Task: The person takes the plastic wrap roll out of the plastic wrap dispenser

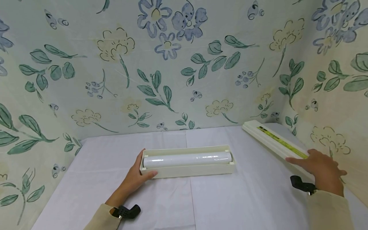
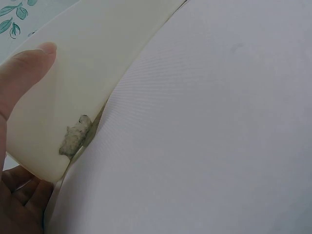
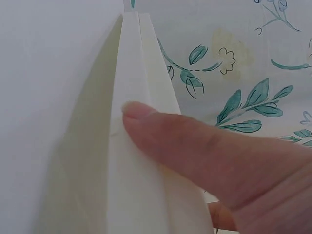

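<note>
A long cream box (image 1: 192, 171) lies across the middle of the table, its top uncovered. Inside it rests a glossy white roll (image 1: 187, 159). My left hand (image 1: 138, 174) grips the box's left end, thumb on the near wall and fingers round behind. In the left wrist view, a rough grey patch (image 2: 75, 136) shows on the box's side, below the thumb. Over on the right, my right hand (image 1: 323, 166) holds a long cream lid (image 1: 253, 127) with a yellow strip (image 1: 283, 142) along its top. The right wrist view shows the thumb (image 3: 161, 129) across the lid's edge; most other fingers are hidden.
A white cloth (image 1: 166, 201) with a fold line covers the table. Flower-patterned fabric (image 1: 172, 80) stands behind and on both sides, close to the lid at the right. Each wrist carries a black camera mount (image 1: 126, 211).
</note>
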`<act>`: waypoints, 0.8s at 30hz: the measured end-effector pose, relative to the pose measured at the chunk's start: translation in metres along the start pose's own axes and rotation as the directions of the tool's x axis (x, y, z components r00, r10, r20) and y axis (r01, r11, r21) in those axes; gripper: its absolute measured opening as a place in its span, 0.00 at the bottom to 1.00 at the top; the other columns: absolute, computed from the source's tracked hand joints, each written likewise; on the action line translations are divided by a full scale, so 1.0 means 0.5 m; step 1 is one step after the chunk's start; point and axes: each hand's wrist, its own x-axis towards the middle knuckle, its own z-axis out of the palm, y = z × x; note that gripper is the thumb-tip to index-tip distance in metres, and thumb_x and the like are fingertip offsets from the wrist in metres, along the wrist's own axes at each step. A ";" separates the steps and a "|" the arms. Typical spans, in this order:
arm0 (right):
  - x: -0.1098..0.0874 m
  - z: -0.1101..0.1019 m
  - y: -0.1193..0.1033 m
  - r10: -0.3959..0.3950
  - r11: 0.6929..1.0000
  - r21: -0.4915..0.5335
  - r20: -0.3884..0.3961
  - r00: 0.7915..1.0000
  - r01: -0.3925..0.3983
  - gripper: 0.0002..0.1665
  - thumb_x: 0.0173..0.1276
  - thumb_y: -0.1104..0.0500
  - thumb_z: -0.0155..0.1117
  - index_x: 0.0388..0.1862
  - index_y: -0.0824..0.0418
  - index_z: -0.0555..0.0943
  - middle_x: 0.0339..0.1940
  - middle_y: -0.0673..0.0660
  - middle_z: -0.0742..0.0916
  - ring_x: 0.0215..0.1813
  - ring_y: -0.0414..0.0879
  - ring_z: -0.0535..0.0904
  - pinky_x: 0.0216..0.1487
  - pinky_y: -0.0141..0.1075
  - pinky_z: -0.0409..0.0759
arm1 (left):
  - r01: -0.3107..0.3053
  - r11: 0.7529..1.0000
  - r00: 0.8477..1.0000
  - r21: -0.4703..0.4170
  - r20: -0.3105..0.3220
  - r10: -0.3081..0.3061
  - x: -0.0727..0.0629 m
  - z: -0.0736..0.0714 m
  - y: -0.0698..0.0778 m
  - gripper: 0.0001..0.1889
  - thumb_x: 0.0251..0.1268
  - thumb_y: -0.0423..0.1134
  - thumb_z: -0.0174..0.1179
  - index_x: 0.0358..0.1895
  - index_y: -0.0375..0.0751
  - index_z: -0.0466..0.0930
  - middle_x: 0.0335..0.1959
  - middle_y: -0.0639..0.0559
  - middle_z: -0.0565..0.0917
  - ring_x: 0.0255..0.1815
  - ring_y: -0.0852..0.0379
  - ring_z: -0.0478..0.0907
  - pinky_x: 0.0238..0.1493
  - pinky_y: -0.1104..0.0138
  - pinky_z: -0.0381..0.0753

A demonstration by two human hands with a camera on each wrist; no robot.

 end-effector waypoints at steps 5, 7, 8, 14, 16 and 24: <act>0.003 0.004 0.004 0.008 1.000 0.007 0.018 1.000 -0.008 0.71 0.40 0.21 0.68 0.62 0.76 0.58 0.47 0.80 0.68 0.46 0.82 0.60 0.43 0.84 0.47 | -0.003 1.000 1.000 -0.002 0.001 0.003 0.000 0.000 0.000 0.56 0.52 0.53 0.71 0.78 0.58 0.39 0.68 0.49 0.66 0.59 0.48 0.70 0.60 0.44 0.68; 0.005 0.005 0.005 0.010 1.000 0.007 0.022 1.000 -0.010 0.72 0.39 0.21 0.68 0.61 0.76 0.58 0.46 0.79 0.68 0.45 0.81 0.60 0.43 0.84 0.47 | -0.003 1.000 1.000 -0.003 0.001 0.003 0.001 0.000 0.000 0.56 0.52 0.53 0.71 0.78 0.58 0.39 0.68 0.49 0.66 0.59 0.48 0.70 0.60 0.44 0.68; 0.006 0.005 0.005 0.013 1.000 0.005 0.021 1.000 -0.013 0.71 0.39 0.21 0.68 0.61 0.76 0.58 0.46 0.79 0.69 0.45 0.81 0.61 0.43 0.84 0.48 | -0.002 1.000 1.000 -0.003 0.002 0.002 0.001 0.000 0.000 0.56 0.52 0.53 0.71 0.78 0.58 0.39 0.68 0.49 0.66 0.60 0.48 0.70 0.61 0.44 0.68; 0.011 0.010 0.009 0.016 1.000 -0.002 0.036 0.999 -0.016 0.70 0.39 0.22 0.68 0.59 0.77 0.59 0.43 0.77 0.72 0.44 0.79 0.64 0.44 0.84 0.49 | 0.006 1.000 1.000 -0.005 -0.001 -0.006 0.001 0.000 0.003 0.56 0.52 0.53 0.72 0.78 0.59 0.39 0.69 0.49 0.66 0.60 0.47 0.69 0.61 0.44 0.67; 0.013 0.011 0.010 0.019 1.000 -0.002 0.046 0.999 -0.019 0.70 0.39 0.22 0.68 0.59 0.77 0.59 0.43 0.77 0.73 0.44 0.79 0.64 0.44 0.83 0.49 | 0.007 1.000 1.000 -0.001 -0.003 -0.007 0.001 0.000 0.003 0.56 0.52 0.54 0.71 0.78 0.59 0.39 0.69 0.49 0.66 0.60 0.47 0.69 0.61 0.44 0.67; 0.011 0.014 0.011 0.036 0.999 0.002 0.073 0.997 -0.036 0.71 0.40 0.22 0.69 0.59 0.78 0.57 0.44 0.77 0.73 0.50 0.81 0.64 0.46 0.83 0.47 | 0.001 1.000 1.000 -0.001 -0.005 -0.001 0.001 0.001 -0.002 0.55 0.52 0.54 0.71 0.77 0.60 0.40 0.68 0.50 0.67 0.59 0.48 0.70 0.61 0.45 0.68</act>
